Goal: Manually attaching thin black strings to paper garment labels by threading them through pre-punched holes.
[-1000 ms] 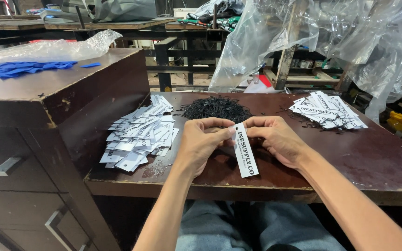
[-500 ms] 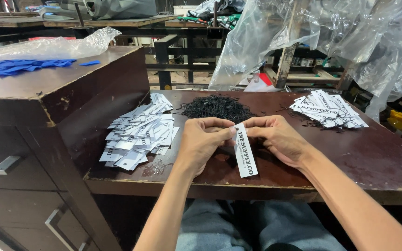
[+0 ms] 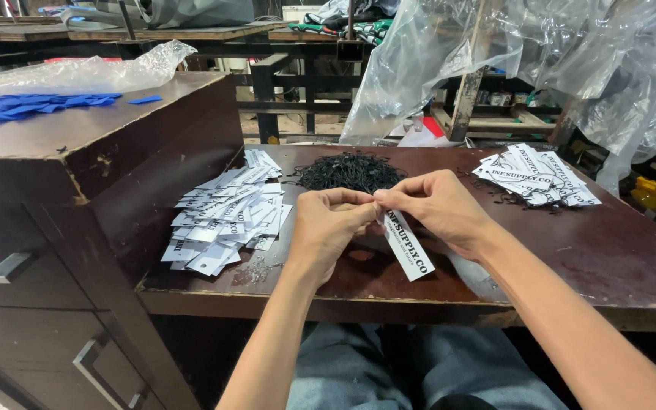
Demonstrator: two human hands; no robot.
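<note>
both hands are pinching the top end of a white paper tag, the left hand and right hand meeting fingertip to fingertip. it is hanging just above the dark wooden table, near a heap of black strings, between two piles of tags.

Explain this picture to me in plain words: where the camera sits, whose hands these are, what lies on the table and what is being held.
The camera is worn on a person's head and looks down at their own two bare hands. The left hand and right hand meet at the top end of a white paper tag, which hangs down between them. On the dark wooden table lie a spread of white tags at the left, a heap of thin black strings in the middle, and another pile of tags at the right.
</note>
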